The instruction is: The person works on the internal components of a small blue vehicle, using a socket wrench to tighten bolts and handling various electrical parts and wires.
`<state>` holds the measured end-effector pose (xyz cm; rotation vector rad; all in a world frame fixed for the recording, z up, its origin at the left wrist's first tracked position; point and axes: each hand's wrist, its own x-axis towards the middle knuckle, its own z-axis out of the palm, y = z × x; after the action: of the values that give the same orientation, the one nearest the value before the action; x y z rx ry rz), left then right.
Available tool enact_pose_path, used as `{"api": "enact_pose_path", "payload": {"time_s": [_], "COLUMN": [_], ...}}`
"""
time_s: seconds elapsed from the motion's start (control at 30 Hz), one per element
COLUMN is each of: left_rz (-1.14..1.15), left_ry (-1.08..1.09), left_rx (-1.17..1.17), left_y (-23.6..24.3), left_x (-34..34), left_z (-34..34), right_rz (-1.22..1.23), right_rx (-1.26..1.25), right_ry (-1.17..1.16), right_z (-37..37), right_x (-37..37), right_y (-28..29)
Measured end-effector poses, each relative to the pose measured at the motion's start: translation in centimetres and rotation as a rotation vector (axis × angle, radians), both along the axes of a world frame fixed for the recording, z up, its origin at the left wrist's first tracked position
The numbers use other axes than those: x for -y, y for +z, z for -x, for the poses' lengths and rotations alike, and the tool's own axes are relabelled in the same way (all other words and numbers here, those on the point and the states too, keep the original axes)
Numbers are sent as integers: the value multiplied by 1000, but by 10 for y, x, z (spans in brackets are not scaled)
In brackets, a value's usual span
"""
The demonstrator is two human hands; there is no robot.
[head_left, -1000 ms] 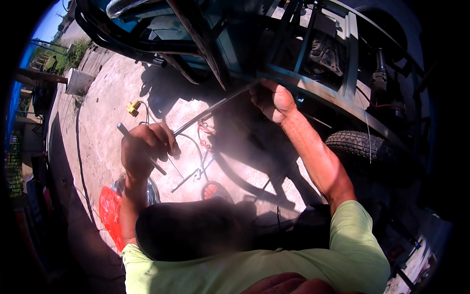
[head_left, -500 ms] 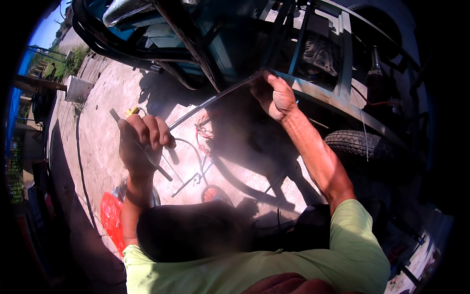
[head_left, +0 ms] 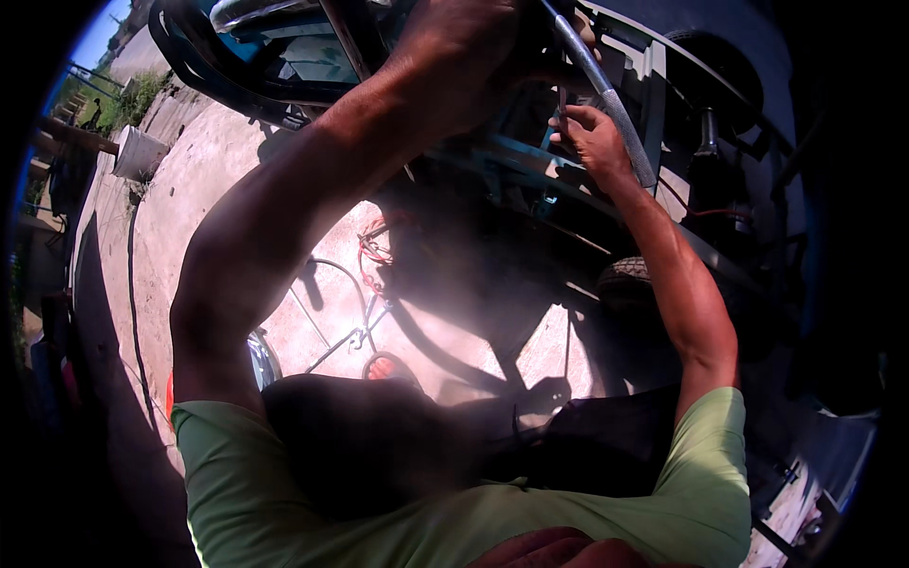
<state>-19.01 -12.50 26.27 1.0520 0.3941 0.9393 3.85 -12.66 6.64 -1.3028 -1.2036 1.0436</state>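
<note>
My left hand (head_left: 478, 43) is raised at the top, mostly in shadow, apparently gripping a silver metal bar (head_left: 592, 71) with a knurled end that slopes down past my right hand. My right hand (head_left: 597, 142) is beside that bar, its fingertips closed on a slim dark piece (head_left: 562, 102), too small to identify, at the teal-and-grey metal frame (head_left: 502, 156). My left forearm crosses much of the upper middle and hides part of the frame.
Curved black tubing (head_left: 218, 85) is at top left, a white bucket (head_left: 140, 153) beyond it. Red cables (head_left: 374, 246) and thin rods lie on the concrete (head_left: 218, 151). A tire (head_left: 625, 279) sits under the frame at right. My sandalled foot (head_left: 383, 369) is below the cables.
My left hand has swung up and right from low left to the top of the frame. My right hand has shifted right and slightly up, off the long thin rod's former line.
</note>
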Motion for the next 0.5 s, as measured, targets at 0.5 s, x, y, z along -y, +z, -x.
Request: {"api": "enact_pose_path", "payload": {"time_s": [0.5], "left_rz": [86], "left_ry": [42], "left_rx": [37], "left_y": [-54], "left_x": [-44], "left_z": [-78], "right_rz": [145], "right_rx": [802], "right_ry": [217], "right_z": [-43], "right_x": [-31], "right_y": [-19]}}
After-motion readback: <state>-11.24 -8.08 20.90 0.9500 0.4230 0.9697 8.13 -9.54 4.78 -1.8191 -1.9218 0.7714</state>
